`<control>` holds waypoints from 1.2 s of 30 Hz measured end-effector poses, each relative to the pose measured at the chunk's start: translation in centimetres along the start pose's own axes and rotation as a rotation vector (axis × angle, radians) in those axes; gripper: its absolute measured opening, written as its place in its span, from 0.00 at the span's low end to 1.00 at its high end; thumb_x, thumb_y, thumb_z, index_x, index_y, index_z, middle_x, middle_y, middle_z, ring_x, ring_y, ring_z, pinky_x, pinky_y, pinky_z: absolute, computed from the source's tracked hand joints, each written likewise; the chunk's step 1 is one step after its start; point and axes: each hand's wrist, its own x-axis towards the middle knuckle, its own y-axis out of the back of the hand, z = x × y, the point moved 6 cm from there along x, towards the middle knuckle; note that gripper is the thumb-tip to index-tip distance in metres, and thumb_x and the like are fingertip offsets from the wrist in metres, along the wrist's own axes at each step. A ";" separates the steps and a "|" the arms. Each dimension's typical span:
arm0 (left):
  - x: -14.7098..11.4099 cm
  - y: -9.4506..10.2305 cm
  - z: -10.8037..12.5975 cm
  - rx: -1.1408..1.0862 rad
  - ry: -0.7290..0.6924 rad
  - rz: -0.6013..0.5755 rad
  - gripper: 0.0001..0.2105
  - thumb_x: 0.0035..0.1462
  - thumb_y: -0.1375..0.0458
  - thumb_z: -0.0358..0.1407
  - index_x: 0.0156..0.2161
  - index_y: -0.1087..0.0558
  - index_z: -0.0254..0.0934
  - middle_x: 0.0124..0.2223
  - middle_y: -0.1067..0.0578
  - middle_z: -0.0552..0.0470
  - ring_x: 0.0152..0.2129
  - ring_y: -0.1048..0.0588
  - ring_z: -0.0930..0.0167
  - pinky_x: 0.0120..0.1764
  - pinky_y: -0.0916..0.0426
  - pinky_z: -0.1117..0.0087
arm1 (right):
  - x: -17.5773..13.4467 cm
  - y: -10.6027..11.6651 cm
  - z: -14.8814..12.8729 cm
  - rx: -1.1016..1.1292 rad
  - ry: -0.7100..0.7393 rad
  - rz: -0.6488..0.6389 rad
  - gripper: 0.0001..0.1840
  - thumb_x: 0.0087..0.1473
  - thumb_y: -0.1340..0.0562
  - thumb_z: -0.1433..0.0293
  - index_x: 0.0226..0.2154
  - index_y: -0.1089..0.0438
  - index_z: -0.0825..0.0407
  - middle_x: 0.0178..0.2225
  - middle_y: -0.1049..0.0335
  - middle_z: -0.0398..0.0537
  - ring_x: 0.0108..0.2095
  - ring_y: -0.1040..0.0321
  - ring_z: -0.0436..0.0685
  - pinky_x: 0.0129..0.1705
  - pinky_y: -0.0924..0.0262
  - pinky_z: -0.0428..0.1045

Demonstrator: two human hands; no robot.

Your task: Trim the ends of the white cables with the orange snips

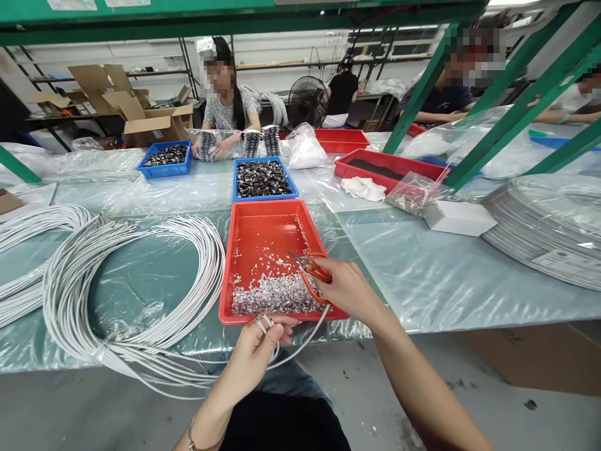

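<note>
Right hand (345,288) grips the orange-handled snips (310,268) over the near edge of the red tray (228,263) — blades pointing away across the foil-like scraps (277,294). Left hand (256,347), just below that edge, pinches white cable (141,351) ends upright, fingers closed, wrist bent. Risk: blades near fingertips could nick skin, or cable slips.
</note>
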 end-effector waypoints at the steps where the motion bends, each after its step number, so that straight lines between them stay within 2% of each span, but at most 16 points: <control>1: -0.1 -0.1 -0.1 -0.080 0.013 -0.037 0.16 0.62 0.54 0.39 0.47 0.32 0.29 0.34 0.34 0.47 0.30 0.31 0.75 0.38 0.38 0.72 | 0.3 -0.2 0.4 0.057 -0.004 -0.017 0.13 0.53 0.46 0.73 0.42 0.34 0.52 0.34 0.33 0.43 0.33 0.36 0.54 0.34 0.47 0.46; 3: -0.1 -0.3 -0.2 -0.260 0.052 -0.096 0.15 0.61 0.51 0.39 0.46 0.32 0.29 0.31 0.36 0.49 0.25 0.32 0.77 0.33 0.38 0.73 | 0.6 -0.6 0.7 0.172 -0.023 -0.013 0.19 0.52 0.44 0.68 0.47 0.41 0.54 0.33 0.34 0.44 0.31 0.37 0.53 0.34 0.46 0.46; 4: -0.1 -0.2 -0.4 -0.354 0.077 -0.087 0.15 0.59 0.48 0.39 0.44 0.32 0.29 0.28 0.36 0.50 0.24 0.33 0.77 0.30 0.39 0.74 | 0.5 -0.7 0.6 0.199 -0.027 -0.006 0.23 0.50 0.42 0.66 0.48 0.46 0.56 0.34 0.35 0.46 0.30 0.37 0.53 0.34 0.45 0.46; 6: 0.1 0.1 -0.7 -0.520 0.143 -0.006 0.16 0.52 0.42 0.41 0.38 0.32 0.28 0.23 0.37 0.52 0.19 0.35 0.78 0.23 0.41 0.78 | 0.2 -0.6 0.1 0.190 -0.013 -0.005 0.29 0.48 0.41 0.63 0.48 0.52 0.58 0.34 0.37 0.48 0.30 0.40 0.54 0.33 0.45 0.47; 9: 0.3 0.9 -0.9 -0.600 0.187 0.182 0.20 0.43 0.36 0.44 0.29 0.39 0.29 0.18 0.37 0.54 0.12 0.38 0.78 0.15 0.48 0.80 | -0.7 -0.1 -1.1 0.146 0.040 -0.095 0.26 0.51 0.45 0.63 0.49 0.52 0.58 0.31 0.39 0.47 0.27 0.43 0.53 0.31 0.47 0.48; 11: 0.4 1.4 -0.9 -0.561 0.187 0.289 0.21 0.42 0.36 0.44 0.28 0.41 0.30 0.19 0.37 0.55 0.10 0.42 0.81 0.13 0.53 0.81 | -1.5 0.0 -2.1 0.187 0.101 -0.230 0.23 0.53 0.48 0.64 0.50 0.50 0.57 0.29 0.40 0.47 0.26 0.44 0.52 0.30 0.47 0.47; 13: 0.6 1.9 -0.7 -0.485 0.139 0.356 0.20 0.44 0.37 0.44 0.29 0.38 0.29 0.19 0.40 0.57 0.10 0.45 0.83 0.15 0.54 0.81 | -2.6 -0.1 -3.1 0.245 0.161 -0.372 0.23 0.53 0.49 0.65 0.50 0.48 0.57 0.30 0.39 0.47 0.27 0.43 0.52 0.29 0.47 0.47; 16: 1.1 2.5 0.3 -0.260 -0.016 0.393 0.13 0.50 0.41 0.40 0.33 0.31 0.28 0.25 0.37 0.52 0.16 0.42 0.83 0.19 0.49 0.80 | -4.0 -0.6 -4.0 0.227 0.171 -0.541 0.25 0.50 0.46 0.68 0.51 0.47 0.56 0.29 0.39 0.46 0.27 0.43 0.51 0.28 0.48 0.46; 18: 1.2 2.6 1.2 -0.101 -0.098 0.396 0.10 0.53 0.43 0.37 0.33 0.29 0.28 0.31 0.35 0.49 0.20 0.39 0.80 0.22 0.45 0.78 | -4.6 -1.0 -4.2 0.168 0.167 -0.606 0.25 0.50 0.45 0.68 0.51 0.47 0.55 0.29 0.38 0.44 0.28 0.42 0.51 0.28 0.49 0.46; 23: 1.2 2.4 2.2 0.042 -0.132 0.412 0.09 0.51 0.43 0.35 0.27 0.30 0.28 0.25 0.36 0.50 0.22 0.36 0.76 0.26 0.41 0.75 | -4.8 -1.2 -4.4 0.069 0.199 -0.613 0.20 0.57 0.47 0.65 0.50 0.46 0.55 0.28 0.38 0.44 0.27 0.43 0.52 0.29 0.51 0.48; 28: 0.8 2.6 2.4 0.112 -0.153 0.473 0.08 0.50 0.41 0.34 0.28 0.29 0.28 0.25 0.35 0.50 0.21 0.35 0.76 0.26 0.41 0.76 | -4.9 -1.1 -4.4 0.125 0.209 -0.622 0.13 0.59 0.49 0.64 0.43 0.45 0.55 0.29 0.39 0.44 0.28 0.43 0.51 0.29 0.51 0.47; 36: 0.7 2.7 2.7 0.144 -0.167 0.509 0.08 0.50 0.41 0.33 0.25 0.31 0.29 0.24 0.36 0.52 0.21 0.36 0.78 0.25 0.41 0.77 | -5.4 -1.8 -4.5 0.091 0.197 -0.610 0.14 0.60 0.50 0.63 0.46 0.46 0.54 0.27 0.40 0.43 0.27 0.45 0.51 0.28 0.53 0.47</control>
